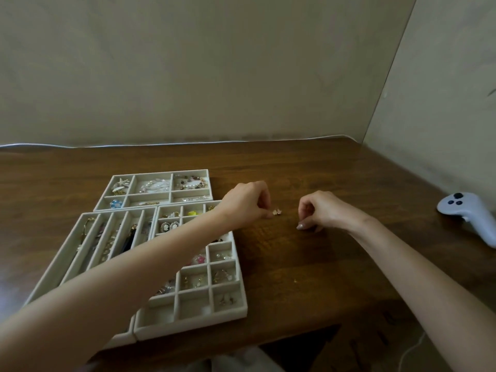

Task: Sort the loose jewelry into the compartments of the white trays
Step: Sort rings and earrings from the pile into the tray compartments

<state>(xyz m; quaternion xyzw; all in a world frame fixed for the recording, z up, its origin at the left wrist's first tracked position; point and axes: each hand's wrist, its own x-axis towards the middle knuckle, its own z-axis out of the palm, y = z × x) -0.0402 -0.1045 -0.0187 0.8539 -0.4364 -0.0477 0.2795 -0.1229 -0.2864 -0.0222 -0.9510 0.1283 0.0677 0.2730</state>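
Wooden table [335, 170] holds the white trays [188, 324] at lower left. Mid-frame, just right of them, the left hand [247, 205] pinches a small gold piece [276, 212] low over the wood. I'd lift it straight up with a firm pinch, then swing over a free compartment. The right hand [322, 210] curls its fingertips down onto the wood; I cannot tell whether it holds anything.

Three white trays fill the left half of the bench [295, 162], rims touching: a back tray [161, 173], a slotted tray [56, 260] and a gridded tray [240, 280], which the left forearm crosses. Right of them open wood runs to a white controller [467, 213] near the side wall. On that stretch a small gold piece [276, 212] sits at the fingertips of the left hand [245, 202], and a tiny speck [295, 281] lies nearer.
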